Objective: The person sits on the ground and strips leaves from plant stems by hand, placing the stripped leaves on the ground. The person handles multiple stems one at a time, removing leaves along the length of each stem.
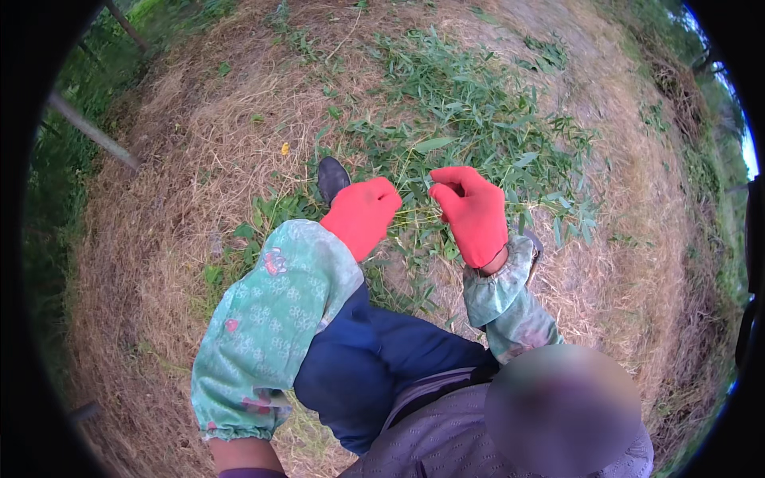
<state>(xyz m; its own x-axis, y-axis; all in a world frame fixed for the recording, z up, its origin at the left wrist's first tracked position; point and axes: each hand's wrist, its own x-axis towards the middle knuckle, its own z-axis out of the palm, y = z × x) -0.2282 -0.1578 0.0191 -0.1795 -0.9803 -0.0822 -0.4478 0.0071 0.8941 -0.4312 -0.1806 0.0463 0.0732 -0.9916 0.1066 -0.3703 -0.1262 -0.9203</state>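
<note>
My left hand [366, 214], in a red glove, is closed around thin plant stems. The thin yellow-green stems [415, 211] span the gap between my two hands. On the other side, my right hand [470, 212] wears a matching red glove; its lower fingers are curled over the stems, while its thumb and forefinger curve towards each other. Cut leafy green plants [466, 113] lie in a loose heap under and beyond both hands. Green patterned sleeve covers sit on my forearms, the left cover [281, 322] reaching nearly to the elbow.
Dry straw-like grass [191, 149] spreads around the heap. My dark shoe [332, 179] stands beside the leaves, near my left hand. Thin tree trunks [94, 130] rise at the left edge. A small yellow leaf or flower [285, 148] lies on the grass.
</note>
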